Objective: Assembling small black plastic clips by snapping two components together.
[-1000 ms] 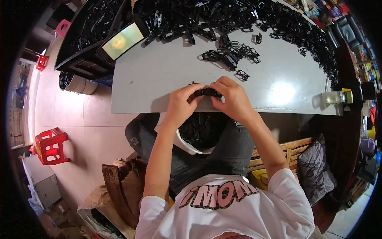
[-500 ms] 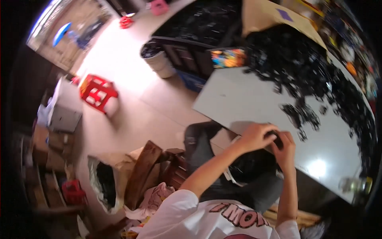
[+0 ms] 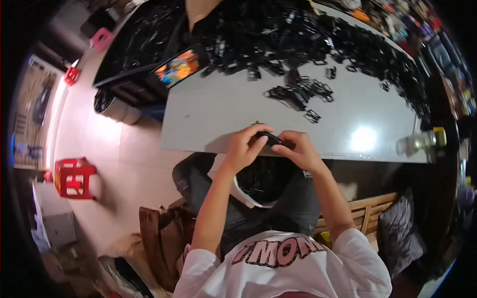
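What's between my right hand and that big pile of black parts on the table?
In the head view, a smaller cluster of black parts lies between your right hand and the big pile, on the grey tabletop.

Black part (image 3: 271,138) between left hand (image 3: 243,148) and right hand (image 3: 301,150) over grey table (image 3: 213,119)

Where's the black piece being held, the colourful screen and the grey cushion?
Black piece (image 3: 271,138): head view, exposed middle.
Colourful screen (image 3: 178,68): head view, lit face.
Grey cushion (image 3: 399,233): head view, broad side.
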Demonstrator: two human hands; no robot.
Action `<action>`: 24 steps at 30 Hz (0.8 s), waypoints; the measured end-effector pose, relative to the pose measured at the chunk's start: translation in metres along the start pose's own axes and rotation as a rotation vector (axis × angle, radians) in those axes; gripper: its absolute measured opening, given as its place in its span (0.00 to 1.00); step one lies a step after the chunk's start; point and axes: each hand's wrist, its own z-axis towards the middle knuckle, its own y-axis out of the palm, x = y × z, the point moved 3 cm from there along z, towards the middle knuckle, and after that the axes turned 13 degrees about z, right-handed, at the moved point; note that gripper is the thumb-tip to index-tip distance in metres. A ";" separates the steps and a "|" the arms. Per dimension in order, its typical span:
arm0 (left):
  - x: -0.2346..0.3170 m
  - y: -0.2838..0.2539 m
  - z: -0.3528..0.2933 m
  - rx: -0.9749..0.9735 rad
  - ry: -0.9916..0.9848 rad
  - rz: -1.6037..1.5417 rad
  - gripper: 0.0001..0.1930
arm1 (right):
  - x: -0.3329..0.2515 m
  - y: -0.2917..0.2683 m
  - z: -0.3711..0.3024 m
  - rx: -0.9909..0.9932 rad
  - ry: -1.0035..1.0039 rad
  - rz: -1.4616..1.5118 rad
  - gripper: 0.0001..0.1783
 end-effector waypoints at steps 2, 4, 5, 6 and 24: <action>-0.004 0.010 0.006 0.000 -0.018 -0.002 0.07 | 0.001 -0.015 -0.005 0.091 -0.181 0.081 0.12; -0.002 0.013 0.011 0.074 -0.029 -0.043 0.04 | -0.006 -0.044 -0.006 0.389 -0.213 -0.227 0.12; -0.002 0.015 0.011 0.066 -0.029 -0.045 0.04 | -0.011 -0.059 -0.011 0.657 -0.246 -0.530 0.13; -0.003 0.015 0.011 0.080 -0.012 -0.007 0.05 | -0.001 -0.072 -0.013 0.661 -0.243 -0.530 0.13; -0.002 -0.002 0.130 0.264 0.114 0.971 0.15 | 0.001 -0.036 -0.001 0.164 -0.174 -0.013 0.15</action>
